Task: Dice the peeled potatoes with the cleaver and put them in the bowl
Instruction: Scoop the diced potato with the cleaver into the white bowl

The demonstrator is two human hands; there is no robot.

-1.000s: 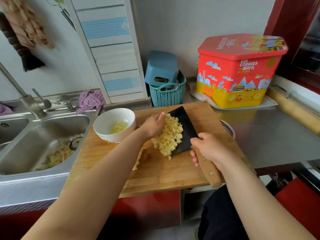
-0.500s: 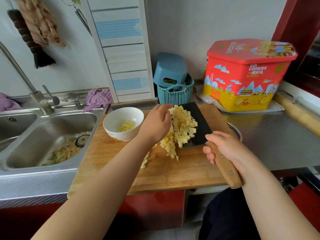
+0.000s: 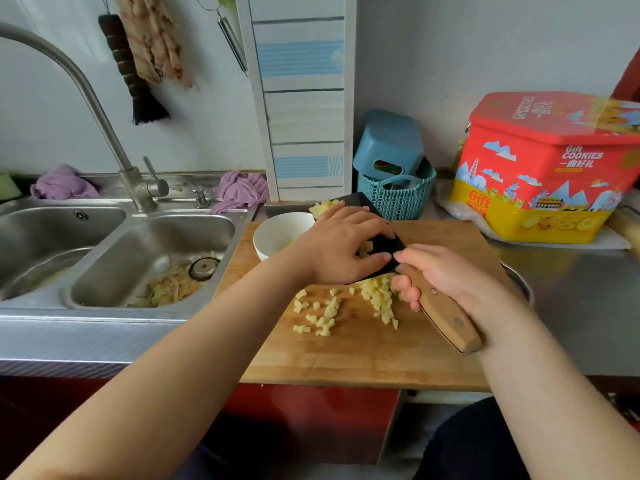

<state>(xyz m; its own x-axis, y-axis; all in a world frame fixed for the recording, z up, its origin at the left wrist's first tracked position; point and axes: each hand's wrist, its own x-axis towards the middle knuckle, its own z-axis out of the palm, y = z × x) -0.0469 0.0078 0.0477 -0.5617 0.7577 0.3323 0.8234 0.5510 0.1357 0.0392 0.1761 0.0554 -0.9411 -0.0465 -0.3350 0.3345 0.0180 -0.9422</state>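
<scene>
Wooden cutting board (image 3: 363, 362) lies on the steel table (image 3: 581, 306), its near edge just over the red cabinet front. Scattered potato cubes (image 3: 332, 313) rest on the board's middle, with a denser heap near the knife handle. Right hand (image 3: 446, 275) grips the wooden handle of the cleaver (image 3: 384, 244), fingers curled round it, holding the dark blade lifted and tilted toward the far left. Left hand (image 3: 343, 247) lies over the blade's flat with fingers bent down onto it, covering a load of cubes; a few show between the fingers and more show at the blade's far tip. That tip hangs just over the white bowl (image 3: 277, 233), which stands on the board's far left corner, mostly hidden behind the left hand.

Left of the board sits a steel double sink (image 3: 114, 244) with potato peels (image 3: 169, 285) round the drain, a curved tap (image 3: 104, 119) behind it, and purple cloths (image 3: 242, 190) on its far ledge. Beyond the board stands a teal basket (image 3: 398, 199) holding a blue container (image 3: 391, 147). At far right is a red and yellow cookie tin (image 3: 547, 171).
</scene>
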